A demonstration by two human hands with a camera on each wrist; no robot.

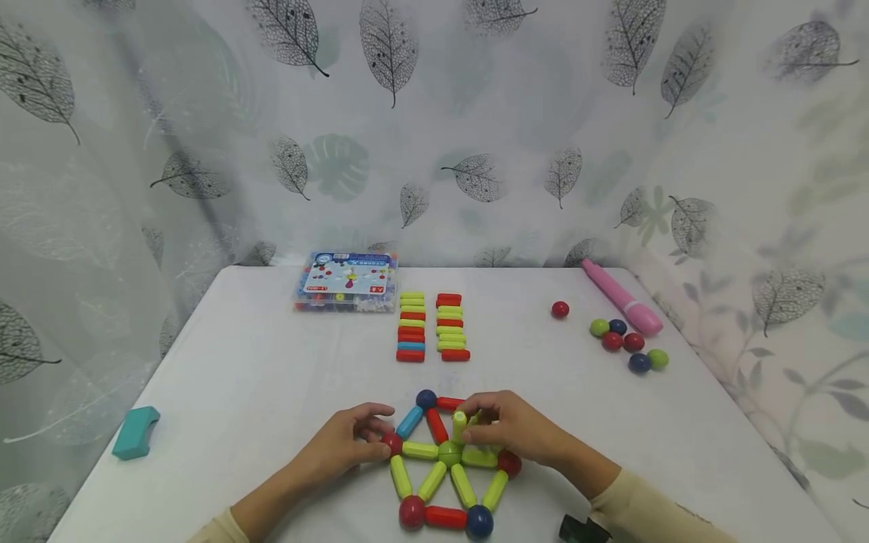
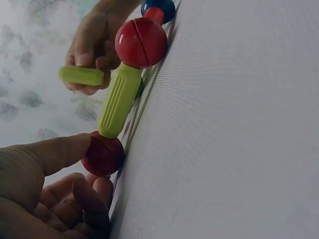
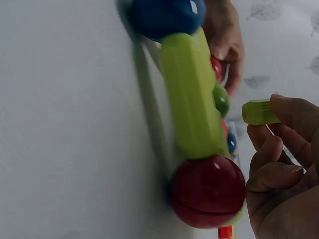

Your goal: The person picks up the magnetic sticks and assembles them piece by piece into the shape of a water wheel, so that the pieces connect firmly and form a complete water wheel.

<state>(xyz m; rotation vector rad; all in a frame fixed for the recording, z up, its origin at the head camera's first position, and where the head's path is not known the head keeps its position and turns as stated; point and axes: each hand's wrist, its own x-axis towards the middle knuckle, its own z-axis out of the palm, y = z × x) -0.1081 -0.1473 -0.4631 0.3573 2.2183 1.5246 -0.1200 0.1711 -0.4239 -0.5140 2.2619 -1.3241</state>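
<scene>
A flat wheel of magnetic sticks and balls lies on the table near its front. At its hub is a green ball [image 1: 449, 454]. My left hand [image 1: 356, 437] pinches the red ball [image 1: 392, 443] at the wheel's left corner, thumb against it in the left wrist view. Between thumb and fingertips, my right hand [image 1: 512, 426] grips a yellow-green stick [image 1: 459, 427], upright over the hub. Whether that stick touches the green ball cannot be told. Another red ball [image 3: 208, 191] forms the right corner, below the right hand. Blue balls [image 1: 479, 522] and red sticks [image 1: 446, 517] complete other corners and sides.
Two columns of loose sticks [image 1: 411, 332] lie behind the wheel, beside a clear plastic box [image 1: 348, 283]. Several loose balls [image 1: 612, 342] and a pink bottle-like object [image 1: 621, 296] are at back right. A teal block [image 1: 136, 433] sits near the left edge.
</scene>
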